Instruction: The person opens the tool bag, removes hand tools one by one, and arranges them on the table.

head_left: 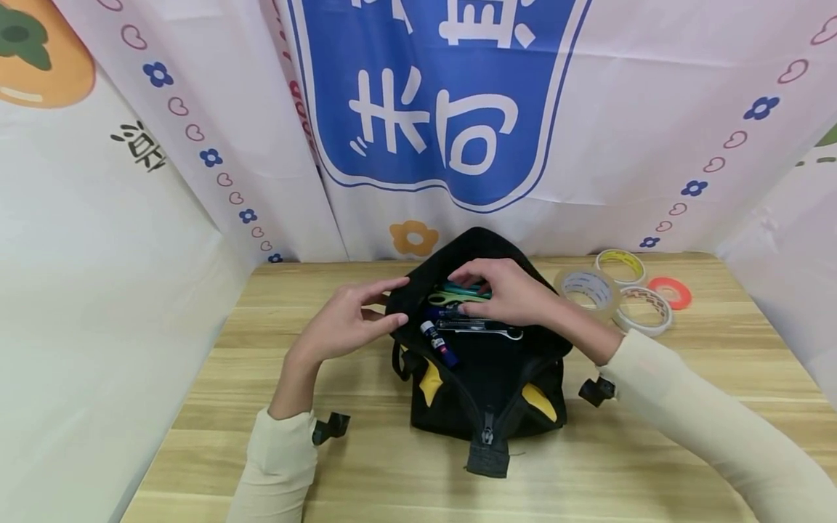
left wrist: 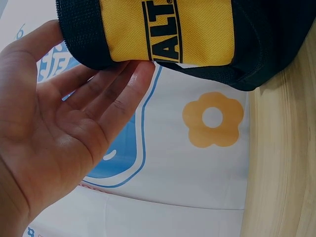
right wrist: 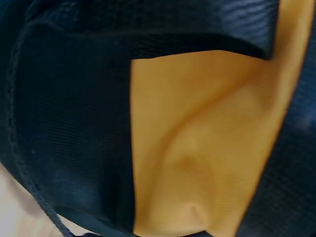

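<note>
A black and yellow tool bag stands on the table with its zipped mouth spread wide. My left hand holds the left rim, thumb on the edge and fingers along the outside; in the left wrist view the hand is against the bag's side. Inside lie a blue glue stick, a utility knife, green-handled scissors and a teal item. Over these my right hand reaches in, fingers bent and spread from the thumb. The right wrist view has only the bag's yellow panel.
Right of the bag lie several tape rolls: a wide clear one, a yellow-lined one, a white one and a red one. A printed cloth hangs behind the wooden table.
</note>
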Demonstrator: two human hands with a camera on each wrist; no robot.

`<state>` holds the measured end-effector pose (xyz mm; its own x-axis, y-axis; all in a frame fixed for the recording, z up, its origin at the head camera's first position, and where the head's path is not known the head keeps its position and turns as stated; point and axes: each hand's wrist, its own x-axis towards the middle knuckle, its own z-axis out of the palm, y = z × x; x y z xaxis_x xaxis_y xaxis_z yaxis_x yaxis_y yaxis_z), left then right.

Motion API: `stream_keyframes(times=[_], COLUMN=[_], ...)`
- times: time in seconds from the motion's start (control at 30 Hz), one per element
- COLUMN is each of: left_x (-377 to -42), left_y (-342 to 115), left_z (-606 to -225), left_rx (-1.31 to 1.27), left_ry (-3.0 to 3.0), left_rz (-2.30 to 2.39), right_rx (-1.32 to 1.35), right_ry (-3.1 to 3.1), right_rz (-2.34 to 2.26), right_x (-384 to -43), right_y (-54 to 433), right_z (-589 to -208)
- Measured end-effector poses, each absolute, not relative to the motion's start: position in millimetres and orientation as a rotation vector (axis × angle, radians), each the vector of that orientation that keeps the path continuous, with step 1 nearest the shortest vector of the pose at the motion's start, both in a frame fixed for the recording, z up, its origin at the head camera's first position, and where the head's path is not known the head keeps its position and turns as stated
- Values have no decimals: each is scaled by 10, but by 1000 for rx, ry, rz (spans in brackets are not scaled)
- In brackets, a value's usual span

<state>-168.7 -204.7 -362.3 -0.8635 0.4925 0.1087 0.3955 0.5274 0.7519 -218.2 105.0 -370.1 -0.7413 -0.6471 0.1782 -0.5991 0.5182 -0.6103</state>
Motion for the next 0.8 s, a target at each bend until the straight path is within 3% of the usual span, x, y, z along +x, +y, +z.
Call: stream_keyframes(times=[0.8], left_x=[-1688], left_y=[-2046], left_z=[-3616], left_rx=[759], left_ry=[2661], left_rz=[1229], right_rx=[-1029], right_ry=[2514], right_rz=[-896], right_x=[-2159], right_y=[764], right_z=[-4268])
